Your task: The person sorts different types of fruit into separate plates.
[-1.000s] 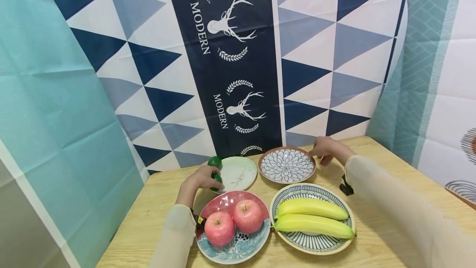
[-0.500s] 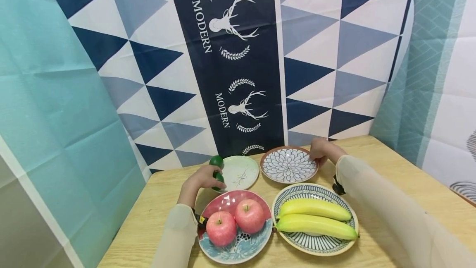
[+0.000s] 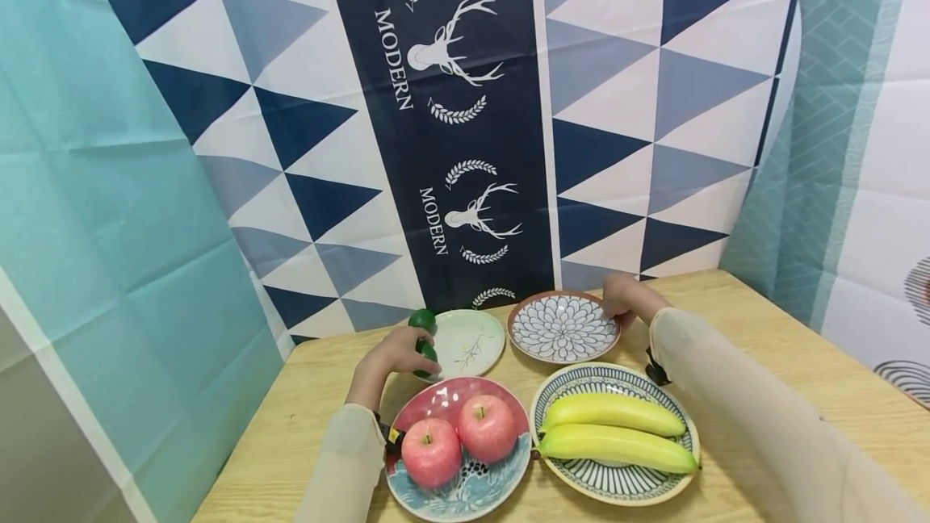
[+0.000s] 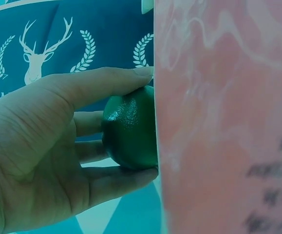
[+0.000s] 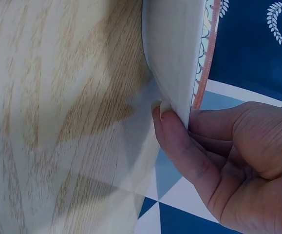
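Note:
My left hand (image 3: 395, 353) grips a glossy dark green fruit (image 4: 131, 127), thumb on one side and fingers on the other, at the left edge of a pale green plate (image 3: 471, 341). A second green fruit (image 3: 422, 320) lies just beyond it. Whether the gripped fruit touches the plate I cannot tell. At the back right, my right hand (image 3: 626, 297) pinches the rim of a brown-rimmed plate with a petal pattern (image 3: 563, 328). In the right wrist view the fingers (image 5: 179, 146) lie under that plate's edge, with the thumb on the rim side.
In front, a pink and blue plate (image 3: 465, 503) bears two red apples (image 3: 432, 453). Beside it, a blue-patterned plate (image 3: 617, 484) holds two bananas (image 3: 617, 449). All stand on a wooden table (image 3: 254, 458), with a patterned curtain (image 3: 479, 127) close behind.
My right hand has moved left onto the plate's rim and now pinches it, where its fingers were looser at the edge before. The left hand keeps its hold on the green fruit.

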Demonstrator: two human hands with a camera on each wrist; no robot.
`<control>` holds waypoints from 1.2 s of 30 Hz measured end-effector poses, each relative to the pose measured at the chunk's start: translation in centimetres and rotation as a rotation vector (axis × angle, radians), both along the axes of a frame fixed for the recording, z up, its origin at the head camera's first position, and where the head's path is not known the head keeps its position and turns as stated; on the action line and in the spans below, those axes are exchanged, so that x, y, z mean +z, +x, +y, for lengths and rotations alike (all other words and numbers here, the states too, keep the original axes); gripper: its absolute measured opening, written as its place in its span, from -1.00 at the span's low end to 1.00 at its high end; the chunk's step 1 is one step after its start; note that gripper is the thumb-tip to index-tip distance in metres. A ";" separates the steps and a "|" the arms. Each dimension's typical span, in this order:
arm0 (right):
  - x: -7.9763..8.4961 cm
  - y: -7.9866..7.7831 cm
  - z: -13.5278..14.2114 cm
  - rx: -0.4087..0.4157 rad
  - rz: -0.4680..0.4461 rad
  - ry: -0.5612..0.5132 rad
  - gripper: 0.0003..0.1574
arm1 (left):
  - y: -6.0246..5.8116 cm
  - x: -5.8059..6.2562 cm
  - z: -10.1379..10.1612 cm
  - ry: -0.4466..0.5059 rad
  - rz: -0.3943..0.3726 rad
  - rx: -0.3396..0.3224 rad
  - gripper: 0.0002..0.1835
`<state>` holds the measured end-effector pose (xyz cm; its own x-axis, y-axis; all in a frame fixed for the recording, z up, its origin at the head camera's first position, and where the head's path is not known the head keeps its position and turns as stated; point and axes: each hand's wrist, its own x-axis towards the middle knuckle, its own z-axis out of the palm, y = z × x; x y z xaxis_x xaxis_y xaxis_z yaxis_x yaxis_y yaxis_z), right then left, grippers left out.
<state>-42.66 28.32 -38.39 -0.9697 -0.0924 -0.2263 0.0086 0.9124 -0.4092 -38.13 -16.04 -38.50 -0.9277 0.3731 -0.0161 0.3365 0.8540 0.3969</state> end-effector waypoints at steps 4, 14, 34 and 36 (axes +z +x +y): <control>-0.2 0.5 -0.1 0.004 0.008 -0.008 -0.77 | 0.0 -0.2 0.0 -0.001 0.001 -0.008 -0.49; -0.3 1.2 -0.4 0.019 0.019 0.034 -0.71 | 0.3 -0.4 0.2 -0.022 0.035 -0.006 -0.49; 0.8 0.6 -0.7 -0.043 -0.013 0.042 -0.74 | -0.5 9.2 7.0 -0.110 0.139 -0.194 -0.49; 0.9 0.7 -0.9 -0.052 -0.016 0.037 -0.75 | -0.5 10.0 8.2 -0.111 0.145 -0.219 -0.49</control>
<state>-41.93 27.47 -37.52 -0.9691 -0.0336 -0.2443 0.0623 0.9252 -0.3742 -38.62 -7.88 -28.54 -0.8206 0.5683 0.0593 0.5645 0.7901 0.2391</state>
